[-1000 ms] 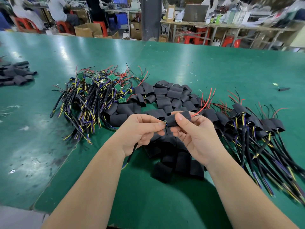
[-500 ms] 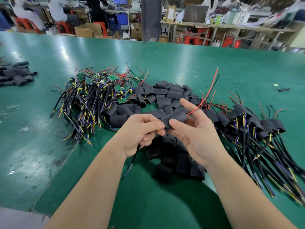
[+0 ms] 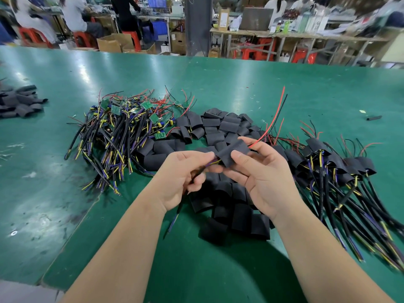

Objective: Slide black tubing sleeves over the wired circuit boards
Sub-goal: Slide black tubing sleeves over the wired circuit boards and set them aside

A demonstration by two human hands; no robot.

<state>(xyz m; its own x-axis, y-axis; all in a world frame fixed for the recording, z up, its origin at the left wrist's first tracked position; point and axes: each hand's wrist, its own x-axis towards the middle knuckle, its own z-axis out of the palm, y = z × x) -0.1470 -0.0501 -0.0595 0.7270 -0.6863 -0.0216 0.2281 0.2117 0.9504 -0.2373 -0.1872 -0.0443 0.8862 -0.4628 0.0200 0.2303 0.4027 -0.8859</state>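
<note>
My right hand [image 3: 264, 171] pinches a black tubing sleeve [image 3: 232, 153] between thumb and fingers, above the table's middle. The sleeve covers a circuit board, which is hidden; its red and black wires [image 3: 274, 114] stick up out of the far end. My left hand [image 3: 183, 173] grips the black cable with yellow and purple leads [image 3: 209, 164] coming out of the sleeve's near end. A pile of bare wired boards [image 3: 122, 127] lies to the left. Loose sleeves [image 3: 220, 125] lie behind and under my hands. Sleeved boards [image 3: 332, 165] lie to the right.
The green table [image 3: 262, 84] stretches far ahead. Another heap of black sleeves [image 3: 17, 102] sits at the left edge. A single small black piece [image 3: 373, 118] lies far right. The table's near edge runs at the bottom left. People sit at benches beyond.
The sleeve has slid further along over the board, and the red and black wires now stick out higher from its far end. My left hand's cable has been pulled slightly left.
</note>
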